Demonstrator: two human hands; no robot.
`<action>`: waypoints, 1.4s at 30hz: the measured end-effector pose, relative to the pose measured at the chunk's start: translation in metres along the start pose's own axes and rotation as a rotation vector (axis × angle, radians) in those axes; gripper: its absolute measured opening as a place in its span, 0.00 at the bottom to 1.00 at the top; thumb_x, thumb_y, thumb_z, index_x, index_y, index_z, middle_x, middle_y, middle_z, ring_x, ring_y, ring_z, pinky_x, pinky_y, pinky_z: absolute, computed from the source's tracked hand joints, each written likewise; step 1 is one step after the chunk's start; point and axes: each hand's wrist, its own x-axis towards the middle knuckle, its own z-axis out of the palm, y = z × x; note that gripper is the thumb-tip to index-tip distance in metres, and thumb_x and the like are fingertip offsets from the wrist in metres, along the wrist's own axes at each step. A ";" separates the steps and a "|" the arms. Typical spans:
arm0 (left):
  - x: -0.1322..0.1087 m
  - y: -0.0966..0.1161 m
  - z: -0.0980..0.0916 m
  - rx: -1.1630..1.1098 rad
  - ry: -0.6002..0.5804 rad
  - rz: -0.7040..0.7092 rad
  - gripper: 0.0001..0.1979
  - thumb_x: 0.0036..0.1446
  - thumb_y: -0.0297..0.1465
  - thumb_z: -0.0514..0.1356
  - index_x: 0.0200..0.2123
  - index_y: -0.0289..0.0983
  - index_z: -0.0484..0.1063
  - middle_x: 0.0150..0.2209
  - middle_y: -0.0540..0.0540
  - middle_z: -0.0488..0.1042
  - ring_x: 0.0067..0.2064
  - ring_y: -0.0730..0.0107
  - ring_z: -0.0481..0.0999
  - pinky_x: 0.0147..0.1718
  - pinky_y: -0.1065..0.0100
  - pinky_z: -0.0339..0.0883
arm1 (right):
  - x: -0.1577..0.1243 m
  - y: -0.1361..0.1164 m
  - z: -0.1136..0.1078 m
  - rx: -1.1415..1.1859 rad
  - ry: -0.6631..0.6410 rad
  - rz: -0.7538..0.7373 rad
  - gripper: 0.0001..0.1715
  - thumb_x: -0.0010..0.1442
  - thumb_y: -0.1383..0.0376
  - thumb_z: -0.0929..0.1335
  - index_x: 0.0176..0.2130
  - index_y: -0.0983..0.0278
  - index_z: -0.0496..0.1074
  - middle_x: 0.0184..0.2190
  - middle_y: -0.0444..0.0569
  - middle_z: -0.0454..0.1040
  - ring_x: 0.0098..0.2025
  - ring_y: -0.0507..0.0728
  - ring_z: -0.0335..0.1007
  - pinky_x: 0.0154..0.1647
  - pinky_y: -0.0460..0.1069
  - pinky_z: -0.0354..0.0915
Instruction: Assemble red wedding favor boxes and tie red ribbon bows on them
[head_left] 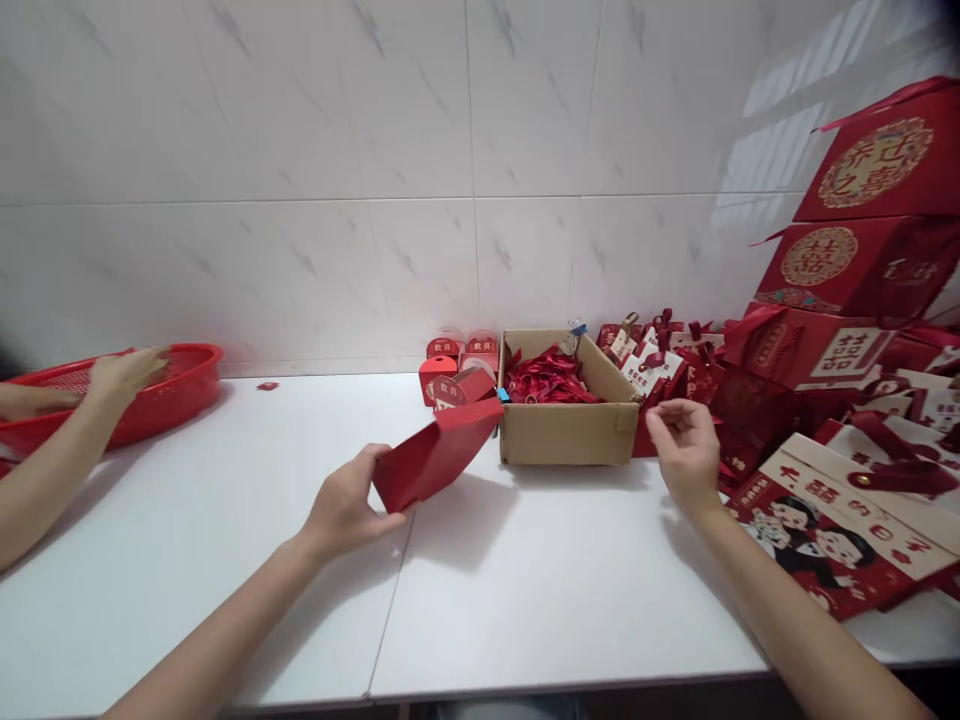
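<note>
— Two hands of the wearer showed in the head view. What did the left hand (349, 505) have?

— It held a red card (439, 455) by its lower left end, thumb on top and the other fingers closed round the edge beneath. The card was lifted off the tabletop (525, 600), with its shadow below it.

— How did the card lie?

— Its long axis ran from the left hand up and to the right. The far tip came just before the near left corner of the carton (566, 432), close to a small red box (459, 385). Whether tip and carton touched, I couldn't tell.

— And the right hand (684, 450)?

— It was raised just right of the carton, well apart from the card, with the carton between them. Its fingers (660, 418) were curled, thumb and forefinger tips nearly together. I couldn't tell whether anything small sat between them.

— So which hand was nearer the card?

— The left, plainly, since it held it. The right was nearer the ribbons (547, 378) in the carton and the bags (847, 510) heaped on the right.

— Anyone else?

— Another person's hand (124, 370) rested on the rim of a red basket (180, 390) at the far left, well apart from all that.
</note>
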 end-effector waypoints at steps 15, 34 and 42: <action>0.019 0.089 0.005 -0.124 -0.274 0.445 0.37 0.51 0.53 0.56 0.60 0.45 0.52 0.44 0.41 0.66 0.37 0.63 0.70 0.35 0.62 0.67 | -0.008 -0.091 0.080 -0.021 -1.006 0.502 0.42 0.48 0.47 0.71 0.57 0.61 0.59 0.43 0.55 0.72 0.35 0.58 0.71 0.32 0.51 0.67; 0.030 0.100 0.015 -0.187 0.428 0.768 0.25 0.39 0.47 0.59 0.42 0.45 0.62 0.46 0.44 0.70 0.52 0.49 0.62 0.47 0.50 0.57 | -0.037 -0.069 0.059 0.956 -1.013 0.647 0.50 0.43 0.67 0.72 0.62 0.54 0.54 0.41 0.46 0.72 0.39 0.56 0.69 0.38 0.50 0.66; 0.012 0.083 0.028 -0.194 0.506 0.638 0.25 0.36 0.59 0.56 0.26 0.45 0.61 0.29 0.45 0.63 0.39 0.54 0.61 0.37 0.54 0.57 | -0.046 -0.069 0.055 0.737 -1.032 0.553 0.49 0.42 0.60 0.74 0.61 0.55 0.58 0.37 0.46 0.72 0.31 0.53 0.66 0.30 0.46 0.64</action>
